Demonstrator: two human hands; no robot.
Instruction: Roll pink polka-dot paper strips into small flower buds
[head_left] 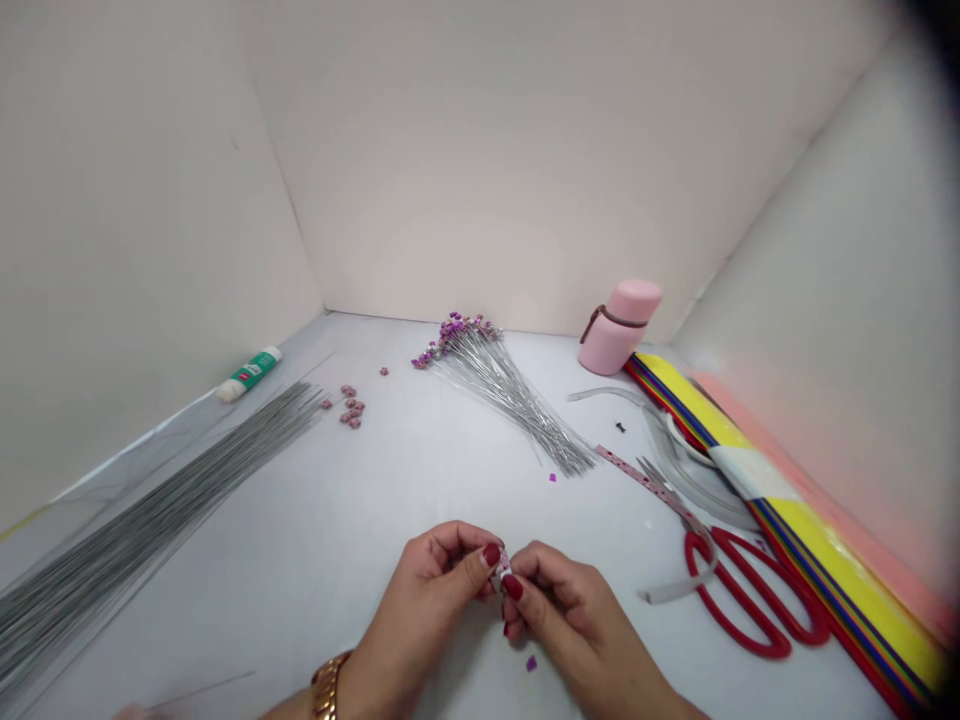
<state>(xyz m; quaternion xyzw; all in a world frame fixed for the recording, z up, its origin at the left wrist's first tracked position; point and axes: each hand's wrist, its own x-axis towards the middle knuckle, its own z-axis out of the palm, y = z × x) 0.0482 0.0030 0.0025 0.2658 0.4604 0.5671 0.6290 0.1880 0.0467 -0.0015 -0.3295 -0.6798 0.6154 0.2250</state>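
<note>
My left hand [431,595] and my right hand [570,615] meet low in the middle of the head view. Both pinch a small pink patterned paper strip [502,566] between thumbs and fingertips. Much of that strip is hidden behind the fingers, so its full shape does not show. A purple scrap [532,663] lies on the white table just below my right hand. Farther off, to the left, is a small group of pink folded paper stars [352,405]. Beyond my hands lies a bundle of silvery stems [517,395] topped with purple pieces.
Grey wires [172,500] fill the left side, with a green glue stick [251,373] behind them. To the right lie red-handled scissors [750,590], a patterned paper strip [637,473], clear tubing [697,475] and coloured paper strips [817,530]. A pink bottle [613,335] stands by the back wall.
</note>
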